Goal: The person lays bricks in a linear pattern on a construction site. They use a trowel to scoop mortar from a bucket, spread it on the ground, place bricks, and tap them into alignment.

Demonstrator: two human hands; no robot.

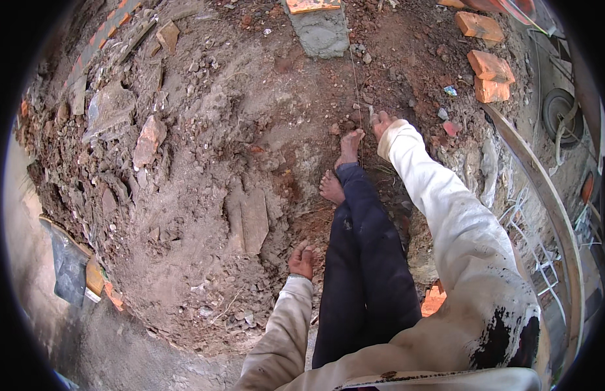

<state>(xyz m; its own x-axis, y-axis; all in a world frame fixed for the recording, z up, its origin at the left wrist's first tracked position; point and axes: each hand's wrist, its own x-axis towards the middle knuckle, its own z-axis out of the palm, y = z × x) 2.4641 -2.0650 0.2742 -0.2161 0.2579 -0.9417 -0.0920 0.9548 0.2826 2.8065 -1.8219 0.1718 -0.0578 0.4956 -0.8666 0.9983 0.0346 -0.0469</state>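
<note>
My right hand [381,123] reaches down to the dirt beside my bare foot [350,146]. Its fingers are drawn together next to a thin string [356,85], around a small pale thing too small to make out. From there the string runs away to a mortar-covered block [321,32] topped with an orange brick. Low on the left of my legs, my left hand [301,261] hovers over or rests on the soil; which of the two I cannot tell. Its fingers are loosely bent and hold nothing visible.
Orange bricks [490,67] lie at the far right, near a long curved-looking board [544,189] and a small black wheel [562,117]. Stones and rubble cover the mound, with a flat slab [253,220] in it. A dark sheet [69,266] lies at the left.
</note>
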